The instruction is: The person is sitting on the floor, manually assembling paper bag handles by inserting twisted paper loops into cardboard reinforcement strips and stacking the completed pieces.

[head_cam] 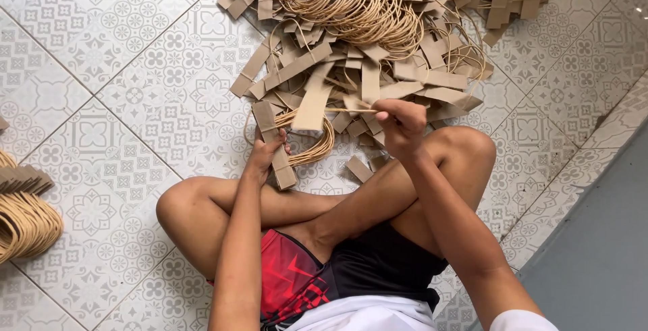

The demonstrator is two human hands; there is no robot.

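I sit cross-legged on a patterned tile floor (121, 61). My left hand (266, 152) grips a stack of brown cardboard strips (275, 143) standing on end, with tan cord loops (314, 145) curling out beside it. My right hand (399, 123) is closed around a thin tan cord (351, 109) that runs left to another cardboard strip (312, 107) lifted off the heap. Just beyond both hands lies a big pile of cardboard strips with cord handles (364, 27).
A second bundle of cord handles and strips (23, 209) lies at the left edge. A single strip (358, 168) rests by my shin. A grey surface (601, 250) fills the lower right corner, past a tile step.
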